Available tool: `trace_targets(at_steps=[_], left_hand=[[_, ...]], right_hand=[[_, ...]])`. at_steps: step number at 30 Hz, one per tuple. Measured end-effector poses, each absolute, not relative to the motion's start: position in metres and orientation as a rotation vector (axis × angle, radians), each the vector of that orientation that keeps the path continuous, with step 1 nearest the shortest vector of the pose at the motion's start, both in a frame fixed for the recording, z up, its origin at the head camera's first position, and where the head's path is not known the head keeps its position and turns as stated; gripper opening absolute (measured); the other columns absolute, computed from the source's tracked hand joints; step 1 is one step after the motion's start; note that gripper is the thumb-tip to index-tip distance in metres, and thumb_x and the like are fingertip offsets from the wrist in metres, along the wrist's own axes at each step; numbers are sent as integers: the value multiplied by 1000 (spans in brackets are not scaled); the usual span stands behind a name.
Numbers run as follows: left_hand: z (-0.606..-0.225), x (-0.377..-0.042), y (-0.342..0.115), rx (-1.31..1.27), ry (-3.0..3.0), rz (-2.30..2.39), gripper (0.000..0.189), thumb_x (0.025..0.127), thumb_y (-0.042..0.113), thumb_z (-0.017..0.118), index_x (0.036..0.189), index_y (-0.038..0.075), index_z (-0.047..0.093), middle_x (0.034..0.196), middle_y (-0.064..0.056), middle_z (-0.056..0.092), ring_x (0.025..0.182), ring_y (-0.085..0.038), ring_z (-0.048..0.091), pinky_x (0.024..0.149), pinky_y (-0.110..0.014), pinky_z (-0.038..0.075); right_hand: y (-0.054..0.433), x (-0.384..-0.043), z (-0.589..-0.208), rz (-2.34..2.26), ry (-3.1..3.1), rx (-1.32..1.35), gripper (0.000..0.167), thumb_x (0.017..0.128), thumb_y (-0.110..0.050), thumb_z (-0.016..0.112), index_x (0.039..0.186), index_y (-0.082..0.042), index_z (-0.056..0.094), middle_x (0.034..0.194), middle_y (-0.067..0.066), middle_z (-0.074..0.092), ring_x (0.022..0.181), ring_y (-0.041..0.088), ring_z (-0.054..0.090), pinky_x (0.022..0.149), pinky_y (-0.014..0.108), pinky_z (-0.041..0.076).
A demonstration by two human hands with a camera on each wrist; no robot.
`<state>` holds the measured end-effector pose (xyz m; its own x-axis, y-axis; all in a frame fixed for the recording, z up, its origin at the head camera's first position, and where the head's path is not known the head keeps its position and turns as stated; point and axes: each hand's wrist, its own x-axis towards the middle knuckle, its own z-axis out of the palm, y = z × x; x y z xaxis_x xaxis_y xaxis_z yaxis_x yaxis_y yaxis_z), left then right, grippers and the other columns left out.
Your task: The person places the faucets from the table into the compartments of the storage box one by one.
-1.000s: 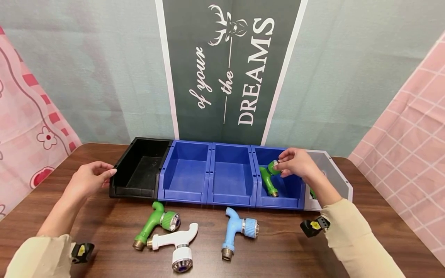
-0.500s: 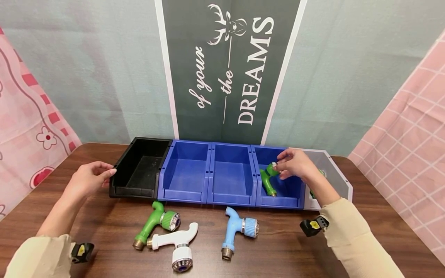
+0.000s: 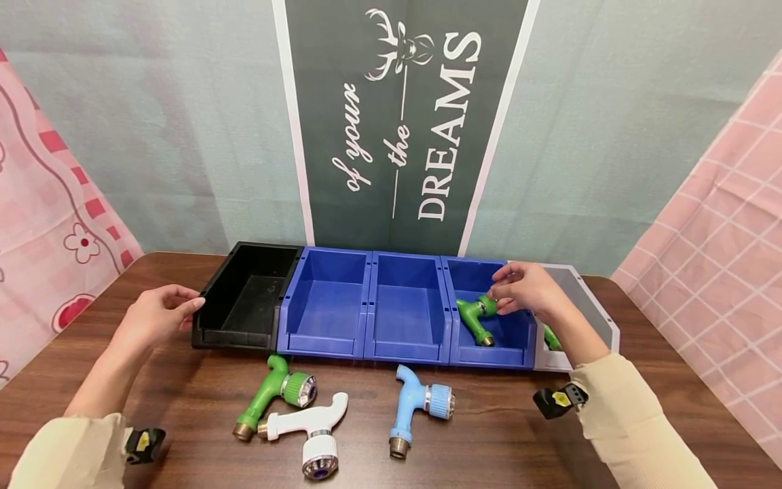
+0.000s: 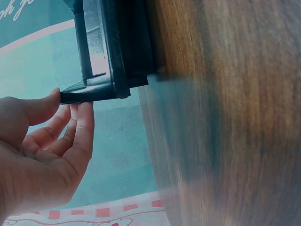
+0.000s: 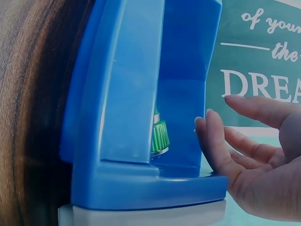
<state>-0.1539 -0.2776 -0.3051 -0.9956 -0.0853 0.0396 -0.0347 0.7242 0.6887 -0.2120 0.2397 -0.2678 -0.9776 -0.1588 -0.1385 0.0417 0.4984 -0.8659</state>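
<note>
My left hand (image 3: 157, 314) pinches the side wall of the black bin (image 3: 238, 338) between thumb and fingers; the left wrist view shows the thumb on one face of the wall and the fingertips on the other. A green faucet (image 3: 470, 320) lies in the rightmost blue bin (image 3: 491, 357), its brass threaded end towards the front. Above that bin hovers my right hand (image 3: 527, 292), fingers loosely bent and holding nothing. In the right wrist view, a gap separates the fingertips from the faucet's ribbed green knob (image 5: 160, 136).
Two more blue bins (image 3: 332, 345) stand between these. A grey bin (image 3: 601, 319) at the right end holds something green (image 3: 552, 338), partly hidden by my forearm. On the table before the bins lie a green faucet (image 3: 265, 397), a white faucet (image 3: 314, 419) and a light-blue faucet (image 3: 408, 407).
The green faucet has come down into the rightmost blue bin, and my right hand has let go of its knob and shifted slightly right. My left hand stays on the black bin.
</note>
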Motion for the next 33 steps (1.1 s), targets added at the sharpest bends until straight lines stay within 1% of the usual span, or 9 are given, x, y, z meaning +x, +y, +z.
trace_targets(at_steps=[5,12,18,24,29,33], left_hand=[[-305,-154,-277,86,-2845,-1131,37,95,24,50,107,-11,53,83,-14,64,67,-19,63,56,-25,48],[-304,-154,-277,89,-2864,-1109,39,95,26,50,107,-11,54,84,-15,63,68,-20,63,56,-27,47],[-305,-154,-278,86,-2858,-1121,38,95,25,50,107,-11,53,85,-16,64,68,-20,64,56,-26,48],[-305,-153,-278,81,-2855,-1116,38,95,25,50,107,-11,53,84,-15,64,68,-21,64,57,-26,48],[-305,-153,-277,79,-2860,-1105,38,95,25,50,107,-11,54,82,-13,64,67,-19,63,56,-27,47],[-304,-153,-277,84,-2866,-1109,38,95,25,50,107,-11,53,83,-14,64,68,-19,63,57,-27,47]], right_hand=[[240,-209,-266,-1460,2550,-106,34,84,1,59,111,15,43,92,18,62,68,26,63,64,38,54],[239,-204,-261,-1460,2534,-118,31,83,-1,61,107,13,46,89,12,63,67,22,62,63,38,54],[239,-199,-258,-1406,2554,-114,33,81,-3,64,107,12,48,88,10,62,69,24,62,62,37,54],[237,-193,-255,-1347,2571,-131,35,83,-6,65,109,11,48,89,13,62,73,25,62,63,37,54],[235,-188,-253,-1345,2571,-163,38,82,-8,66,109,11,48,85,12,61,74,26,62,64,38,54],[234,-184,-252,-1348,2573,-177,40,81,-9,67,109,11,48,83,11,59,75,27,62,64,39,54]])
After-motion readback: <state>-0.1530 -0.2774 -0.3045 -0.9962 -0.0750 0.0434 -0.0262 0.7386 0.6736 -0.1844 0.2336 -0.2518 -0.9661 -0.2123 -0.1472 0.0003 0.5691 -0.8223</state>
